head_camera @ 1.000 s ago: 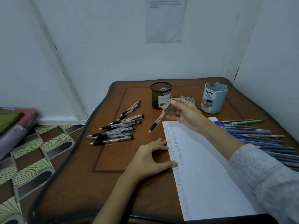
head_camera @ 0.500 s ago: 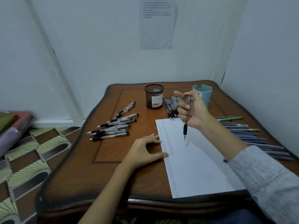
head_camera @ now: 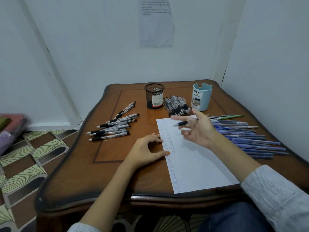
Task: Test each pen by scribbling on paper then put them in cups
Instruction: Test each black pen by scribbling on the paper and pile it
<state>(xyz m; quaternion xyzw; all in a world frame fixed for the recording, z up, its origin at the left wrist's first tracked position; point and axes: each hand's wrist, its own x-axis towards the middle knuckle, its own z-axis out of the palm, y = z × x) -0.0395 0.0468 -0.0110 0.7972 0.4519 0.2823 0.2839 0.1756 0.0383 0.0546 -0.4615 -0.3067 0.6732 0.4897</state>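
- Brown wooden table [head_camera: 117, 178] carries a white sheet of paper [head_camera: 197, 161], with rows of small scribbles down its left side.
- Left hand [head_camera: 147, 151] rests at the paper's left edge, its fingers arched. The thumb tip and fingertips press on the sheet and it grasps nothing.
- Right hand [head_camera: 199, 129] hovers over the paper's far end, fingers splayed wide and mostly straight.
- One pen [head_camera: 183, 123] with a black grip lies across those fingers, above the paper and not touching it. Blur hides whether any finger pinches it, so I cannot tell.
- Black mesh cup [head_camera: 154, 96] stands beyond the paper's far left corner.
- Pale blue cup [head_camera: 201, 97] stands beyond the paper's far right corner.
- A bundle of black-grip pens [head_camera: 177, 106] lies just past the paper's far edge, between the two cups.
- More black-grip pens [head_camera: 113, 128] lie scattered to the left of the paper.
- Blue pens [head_camera: 247, 138] lie in a row to the right of the paper, with a green pen [head_camera: 230, 116] farthest back.
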